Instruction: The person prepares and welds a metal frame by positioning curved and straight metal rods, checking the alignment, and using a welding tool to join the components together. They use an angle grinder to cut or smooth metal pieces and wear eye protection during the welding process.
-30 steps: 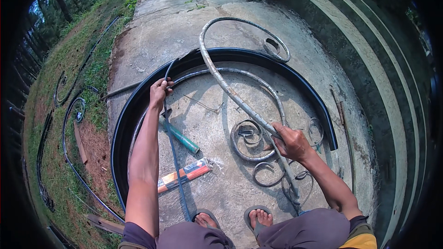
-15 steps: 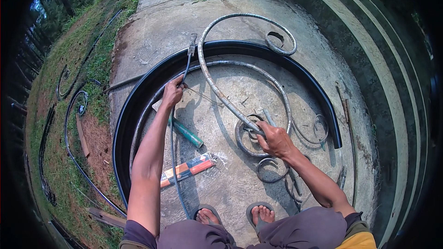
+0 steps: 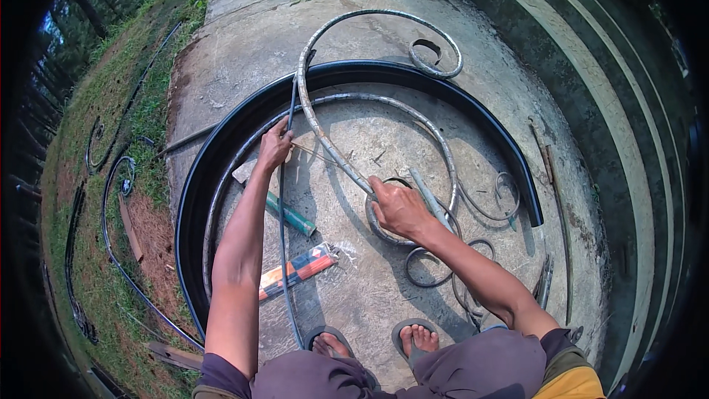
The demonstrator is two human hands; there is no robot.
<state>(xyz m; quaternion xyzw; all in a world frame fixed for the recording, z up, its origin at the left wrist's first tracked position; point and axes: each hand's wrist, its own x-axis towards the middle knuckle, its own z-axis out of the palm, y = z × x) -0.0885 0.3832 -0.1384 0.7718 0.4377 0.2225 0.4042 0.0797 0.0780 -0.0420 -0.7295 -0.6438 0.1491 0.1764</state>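
Observation:
With fingers closed round a long thin dark metal strip, my left hand is at the left-centre. My right hand grips a silvery, curved tube that loops up and ends in a small scroll at the top. Beneath both lie a large black curved channel and another silvery arc. Smaller metal scrolls sit below and right of my right hand, partly hidden. A green cylinder and a flat orange-and-blue pack lie near my left forearm.
I am on a concrete slab, my sandalled feet at the bottom. Grass on the left holds long bent metal pieces and wooden offcuts. Stepped concrete ledges run along the right. Rods lie at the slab's right side, and trees stand at the upper left.
My right hand has moved up and left with the silvery tube, whose loop now sits higher and further left. My left hand has moved slightly right with the dark strip.

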